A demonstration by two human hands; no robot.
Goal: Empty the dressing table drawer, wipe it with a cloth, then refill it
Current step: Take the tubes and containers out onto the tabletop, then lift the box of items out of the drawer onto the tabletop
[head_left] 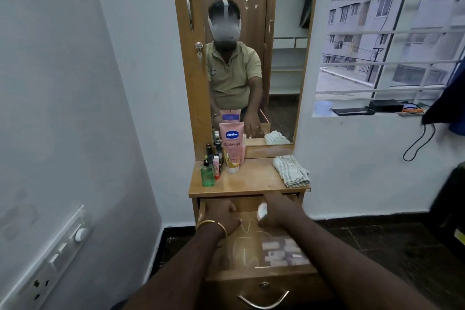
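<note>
The wooden drawer (261,277) of the dressing table is pulled out. My left hand (222,214) reaches into its back left part, fingers curled; what it touches is hidden. My right hand (275,211) is at the drawer's back right, shut on a small white round container (262,209). Several pale blister packs (284,251) lie at the drawer's right side. A folded checked cloth (292,171) lies on the table top (241,184) at the right. A pink Vaseline tube (232,148), a green bottle (207,173) and several small bottles (216,158) stand at the top's left.
A mirror (251,58) rises behind the table top and reflects the person. A white wall with a switch panel (57,254) is at the left. A barred window (390,33) with a cluttered sill is at the right. The dark floor lies on both sides.
</note>
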